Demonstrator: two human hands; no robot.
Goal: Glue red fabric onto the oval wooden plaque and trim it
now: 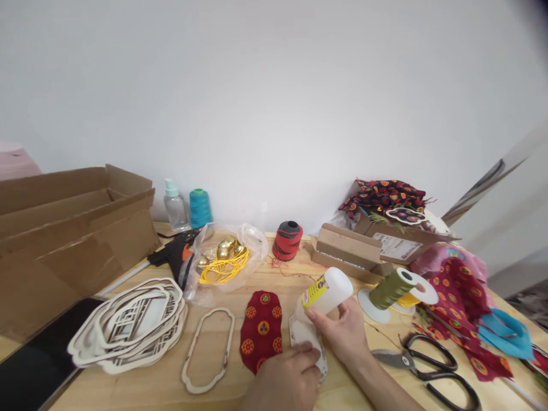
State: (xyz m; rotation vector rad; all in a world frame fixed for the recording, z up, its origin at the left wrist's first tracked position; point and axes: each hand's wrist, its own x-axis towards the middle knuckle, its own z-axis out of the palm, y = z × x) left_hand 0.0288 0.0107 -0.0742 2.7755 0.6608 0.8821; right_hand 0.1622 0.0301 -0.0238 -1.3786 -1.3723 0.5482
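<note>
Where the frame stack lies: well left of the red fabric.
Single frame: flat, just left of the red fabric.
Left hand: at the red fabric's lower end, fingers close together, laid on the white piece.
White piece: flat, just right of the red fabric.
Bottle: tilted over the white piece, right of the red fabric; tip contact cannot be told.
Right hand: farther right, thumb and fingers gripping the bottle.
Scissors: well right of the red fabric.
</note>
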